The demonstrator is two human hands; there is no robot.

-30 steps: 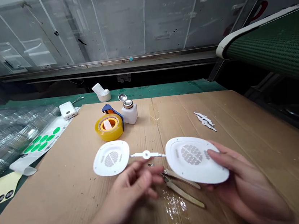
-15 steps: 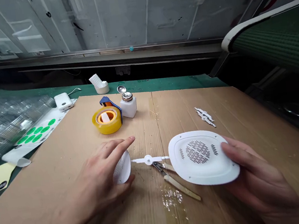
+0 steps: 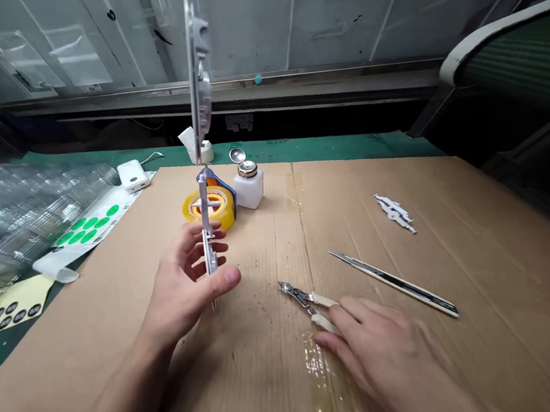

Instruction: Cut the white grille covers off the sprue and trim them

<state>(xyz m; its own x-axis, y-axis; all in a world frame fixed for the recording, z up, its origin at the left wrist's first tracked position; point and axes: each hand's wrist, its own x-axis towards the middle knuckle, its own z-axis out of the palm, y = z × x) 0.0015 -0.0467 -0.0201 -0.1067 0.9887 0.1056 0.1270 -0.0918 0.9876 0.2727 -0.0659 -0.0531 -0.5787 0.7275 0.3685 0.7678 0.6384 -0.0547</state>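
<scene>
Holding white vented cover (image 3: 197,75) upright edge-on, left hand (image 3: 184,280) clamped on it; right hand (image 3: 393,355) lay at pliers (image 3: 300,298), grip unclear.

On the cardboard sheet (image 3: 474,355), a tape roll (image 3: 193,206) sits left of a dispensing bottle (image 3: 250,192), and pliers (image 3: 303,301) lie left of a knife (image 3: 395,283).

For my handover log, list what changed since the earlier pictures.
The left hand has swung the white perforated oval covers joined by a white spindle upright, edge-on, and holds them. The right hand let go of them and moved down to the beige-handled steel pliers. The yellow tape roll stayed put.
</scene>
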